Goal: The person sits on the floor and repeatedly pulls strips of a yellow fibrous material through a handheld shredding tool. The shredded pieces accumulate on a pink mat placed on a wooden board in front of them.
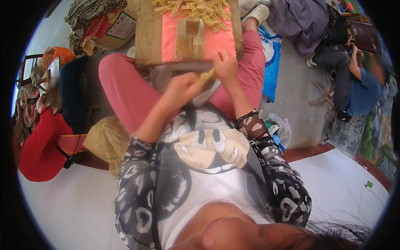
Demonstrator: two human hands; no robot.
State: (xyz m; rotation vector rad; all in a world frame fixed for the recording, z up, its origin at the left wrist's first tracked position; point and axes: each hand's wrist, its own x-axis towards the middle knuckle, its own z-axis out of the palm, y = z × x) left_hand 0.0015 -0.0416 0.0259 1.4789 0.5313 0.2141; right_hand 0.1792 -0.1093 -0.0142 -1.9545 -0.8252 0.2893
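My left hand [183,88] is closed on a pale yellow strip [207,76] in front of the board. The strip extends toward my right hand [225,67], whose fingers are bent near the board's front edge; I cannot make out clearly what they grip. Beyond my hands, a pink cloth [168,43] covers part of a wooden board [146,39]. A translucent brownish slab [187,37] lies on the cloth, and several pale yellow strips [196,10] are heaped at its far end.
Sacks [116,29] stand left of the board, a blue bag [271,62] to the right, and a yellow sack [106,141] by my left side. A co-worker in red [41,146] sits at left, another in blue [362,91] at right, near a wooden stool [323,93].
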